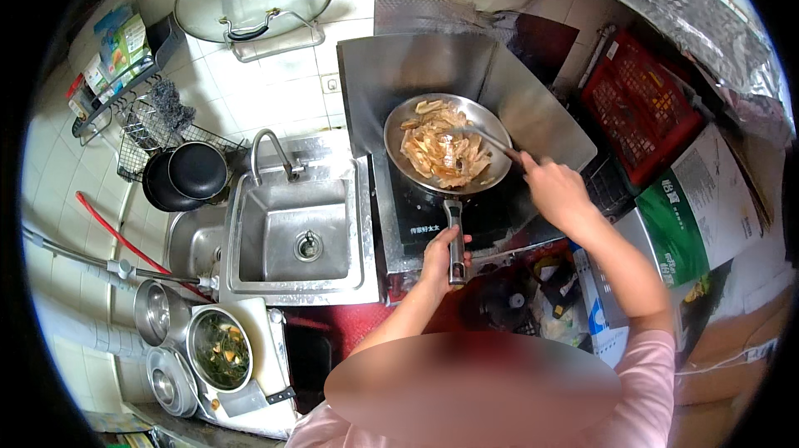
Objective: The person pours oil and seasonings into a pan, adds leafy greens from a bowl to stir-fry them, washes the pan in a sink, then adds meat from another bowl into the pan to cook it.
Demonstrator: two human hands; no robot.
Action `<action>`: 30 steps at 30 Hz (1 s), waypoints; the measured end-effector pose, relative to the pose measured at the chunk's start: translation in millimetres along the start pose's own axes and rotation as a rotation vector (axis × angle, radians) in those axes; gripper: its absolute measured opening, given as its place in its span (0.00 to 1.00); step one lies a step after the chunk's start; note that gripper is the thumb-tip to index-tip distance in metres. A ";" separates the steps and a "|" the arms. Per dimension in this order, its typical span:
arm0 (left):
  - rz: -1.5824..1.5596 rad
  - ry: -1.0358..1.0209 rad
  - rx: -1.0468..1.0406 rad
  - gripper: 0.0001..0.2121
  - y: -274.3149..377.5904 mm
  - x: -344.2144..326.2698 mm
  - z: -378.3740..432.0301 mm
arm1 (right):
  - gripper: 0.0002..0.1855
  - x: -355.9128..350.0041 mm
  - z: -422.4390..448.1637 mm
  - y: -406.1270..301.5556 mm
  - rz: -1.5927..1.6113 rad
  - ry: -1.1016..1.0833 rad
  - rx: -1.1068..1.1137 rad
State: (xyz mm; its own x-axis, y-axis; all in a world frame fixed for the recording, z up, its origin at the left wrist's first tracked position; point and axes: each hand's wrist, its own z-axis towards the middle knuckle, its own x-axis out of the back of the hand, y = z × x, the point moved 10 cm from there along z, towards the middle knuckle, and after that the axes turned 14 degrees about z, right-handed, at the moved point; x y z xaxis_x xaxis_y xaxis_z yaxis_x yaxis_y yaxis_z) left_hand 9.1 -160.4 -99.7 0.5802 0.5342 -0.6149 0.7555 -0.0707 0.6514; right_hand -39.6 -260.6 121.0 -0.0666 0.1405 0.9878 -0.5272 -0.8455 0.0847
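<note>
A steel frying pan (497, 173) sits on a black cooktop (431, 223), filled with pale brown sliced food (437, 142) that looks glossy. My left hand (442, 257) is wrapped around the pan's handle (455, 223). In my right hand (557, 192) is the dark handle of a metal spatula (490, 137). Its far end reaches into the food near the pan's middle, where the pieces partly hide it. The right hand is slightly blurred.
Metal splash guards (418, 67) stand behind and right of the pan. Left is a steel sink (293, 248) with a faucet (268, 136). A cleaver (243, 399) lies beside a bowl of greens (220, 348). Red crates (643, 98) and a green-white carton (693, 210) are at right.
</note>
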 end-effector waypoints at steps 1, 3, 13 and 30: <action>-0.013 -0.007 0.014 0.10 -3.6 -2.4 3.8 | 0.12 -15.2 10.8 1.1 0.015 -0.010 -0.009; -0.014 -0.014 0.031 0.10 -11.1 -5.7 5.2 | 0.20 -52.6 17.8 -11.7 -0.043 0.065 0.036; 0.043 0.023 -0.003 0.10 -1.6 -10.9 -1.5 | 0.18 -83.8 3.0 -21.4 0.018 0.156 0.093; 0.109 0.005 0.066 0.12 -5.7 1.9 -0.5 | 0.16 -7.1 7.9 50.5 0.276 0.079 -0.072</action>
State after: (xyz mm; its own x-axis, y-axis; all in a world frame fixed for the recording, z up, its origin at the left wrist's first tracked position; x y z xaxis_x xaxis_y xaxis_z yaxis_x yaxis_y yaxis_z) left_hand 5.7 -158.6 -104.4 0.6582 0.5248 -0.5398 0.7066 -0.1833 0.6834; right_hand -59.0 -308.3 119.3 -0.2799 -0.0481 0.9588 -0.5382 -0.8192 -0.1982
